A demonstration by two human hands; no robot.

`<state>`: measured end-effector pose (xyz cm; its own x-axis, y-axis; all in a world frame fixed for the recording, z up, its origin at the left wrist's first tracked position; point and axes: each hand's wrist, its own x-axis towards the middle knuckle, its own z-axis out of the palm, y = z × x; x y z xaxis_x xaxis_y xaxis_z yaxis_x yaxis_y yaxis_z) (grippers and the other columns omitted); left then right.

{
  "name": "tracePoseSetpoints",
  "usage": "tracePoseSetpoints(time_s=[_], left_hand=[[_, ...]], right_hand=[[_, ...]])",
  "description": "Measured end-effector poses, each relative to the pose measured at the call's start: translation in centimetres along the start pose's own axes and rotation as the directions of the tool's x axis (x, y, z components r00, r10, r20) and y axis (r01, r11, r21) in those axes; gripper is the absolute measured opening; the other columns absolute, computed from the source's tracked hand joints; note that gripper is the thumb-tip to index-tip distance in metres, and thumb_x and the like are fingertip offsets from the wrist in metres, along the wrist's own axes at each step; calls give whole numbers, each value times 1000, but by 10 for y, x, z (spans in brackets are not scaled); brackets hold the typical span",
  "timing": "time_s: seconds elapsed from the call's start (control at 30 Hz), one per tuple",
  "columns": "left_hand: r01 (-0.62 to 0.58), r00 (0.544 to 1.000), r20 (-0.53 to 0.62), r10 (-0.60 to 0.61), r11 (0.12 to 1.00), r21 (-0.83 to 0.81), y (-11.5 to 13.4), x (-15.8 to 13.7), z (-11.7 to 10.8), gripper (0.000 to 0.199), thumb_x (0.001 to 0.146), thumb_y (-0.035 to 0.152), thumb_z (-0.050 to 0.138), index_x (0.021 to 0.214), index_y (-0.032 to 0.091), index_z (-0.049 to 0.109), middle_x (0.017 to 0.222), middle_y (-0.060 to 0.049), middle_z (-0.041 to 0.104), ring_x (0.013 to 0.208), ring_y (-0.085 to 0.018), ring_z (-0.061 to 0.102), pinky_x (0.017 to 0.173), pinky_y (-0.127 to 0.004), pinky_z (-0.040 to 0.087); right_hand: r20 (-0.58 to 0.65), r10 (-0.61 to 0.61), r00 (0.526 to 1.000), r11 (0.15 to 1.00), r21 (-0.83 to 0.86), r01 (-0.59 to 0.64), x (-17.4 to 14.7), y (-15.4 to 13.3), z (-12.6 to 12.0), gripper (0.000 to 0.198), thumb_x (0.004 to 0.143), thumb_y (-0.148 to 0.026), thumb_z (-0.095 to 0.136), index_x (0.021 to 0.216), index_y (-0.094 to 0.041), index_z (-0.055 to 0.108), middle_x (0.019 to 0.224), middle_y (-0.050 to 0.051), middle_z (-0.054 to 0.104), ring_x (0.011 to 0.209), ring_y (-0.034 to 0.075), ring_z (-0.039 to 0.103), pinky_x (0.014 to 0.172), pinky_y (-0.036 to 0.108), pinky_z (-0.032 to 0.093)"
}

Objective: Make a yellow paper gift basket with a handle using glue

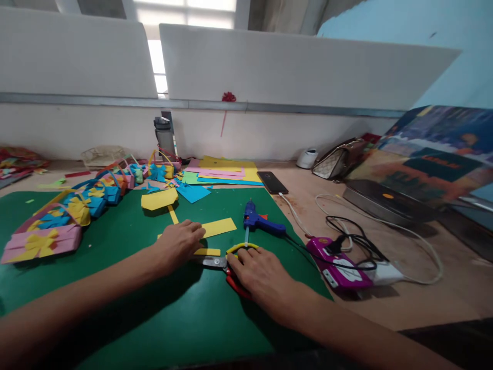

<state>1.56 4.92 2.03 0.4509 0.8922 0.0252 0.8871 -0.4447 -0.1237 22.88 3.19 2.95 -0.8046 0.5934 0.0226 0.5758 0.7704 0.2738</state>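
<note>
You're at what looks like a small craft workshop, judging by your counter [408, 308] with its green mat [231, 329], blue glue gun [262, 222], scissors [215, 261], stacked coloured paper [231, 165] and row of bow-trimmed paper baskets [42, 241].

Plain yellow paper strip [210, 252], red-and-yellow-handled scissors [216, 262], deep green mat [154, 329].
The glue gun [252, 218] is blue with an orange trigger [264, 216]. At left, paper baskets [111, 195] mix pink, blue, yellow and orange, the nearest one pink with a yellow bow [40, 243]. At the far side, stacked sheets [227, 171] show yellow, pink, pale green and blue. At right, the power strip [337, 270] is magenta with white patches, the handbag [331, 165] patterned cream and brown.
</note>
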Motion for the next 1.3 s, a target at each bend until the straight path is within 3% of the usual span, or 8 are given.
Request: tracePoseSetpoints(time_s=[0.17,0.43,0.7,1.0,1.1,1.2,1.27,1.3], left_hand=[[-33,996,89,30,999,35,1,30,-3,9,75,9,56,74,13,64,79,-11,67,78,-26,63,61,-31,50],[28,990,137,-39,996,84,-2,32,3,13,71,3,56,76,11,65,84,-14,65,82,-26,61,62,-30,49],[96,994,44,-101,991,91,-17,32,4,18,78,7,47,79,12,64,83,-12,65,79,-23,62,58,-27,46],[169,984,-87,-159,978,125,-23,6,-35,28,84,10,34,75,14,61,77,-10,63,74,-24,62,48,-26,38],[113,983,-164,-84,977,179,-2,-13,-38,24,81,4,39,76,16,59,80,-9,64,75,-22,61,55,-28,42],[6,990,-139,23,979,205,24,-29,-27,21,78,1,43,73,16,58,75,-7,63,69,-21,59,58,-30,44],[-6,992,-125,31,981,192,38,-35,-16,18,76,2,47,72,16,58,71,-6,62,67,-22,58,58,-32,44],[-16,992,-122,38,984,177,43,-36,-11,16,76,4,49,72,16,57,70,-6,61,66,-22,57,59,-32,44]], right_hand=[[-11,94,995,995,-32,-95,-12,-4,8,14,81,-12,54,94,-15,57,84,9,64,73,23,61,58,32,45],[92,140,986,990,-28,-138,-9,20,12,14,82,-5,50,90,-12,59,88,11,65,81,23,62,59,30,49],[77,211,975,977,-42,-208,20,31,14,16,82,-5,48,90,-10,62,89,13,68,84,23,63,60,28,50],[-3,313,950,950,-16,-313,45,49,14,17,81,-3,49,87,-7,65,86,16,69,82,24,65,63,29,50],[-69,320,945,948,23,-319,38,47,4,18,85,-7,47,91,-7,64,89,16,68,84,23,64,68,30,50],[-209,229,951,972,97,-213,21,35,-4,30,93,-26,41,117,-11,53,111,13,62,106,19,55,87,29,44],[-485,80,871,986,165,2,10,26,-2,47,89,-45,44,118,-8,51,113,16,60,111,24,50,93,36,40],[-561,12,828,985,151,88,6,21,1,52,87,-51,45,116,-8,52,112,17,60,111,26,49,93,40,39]])
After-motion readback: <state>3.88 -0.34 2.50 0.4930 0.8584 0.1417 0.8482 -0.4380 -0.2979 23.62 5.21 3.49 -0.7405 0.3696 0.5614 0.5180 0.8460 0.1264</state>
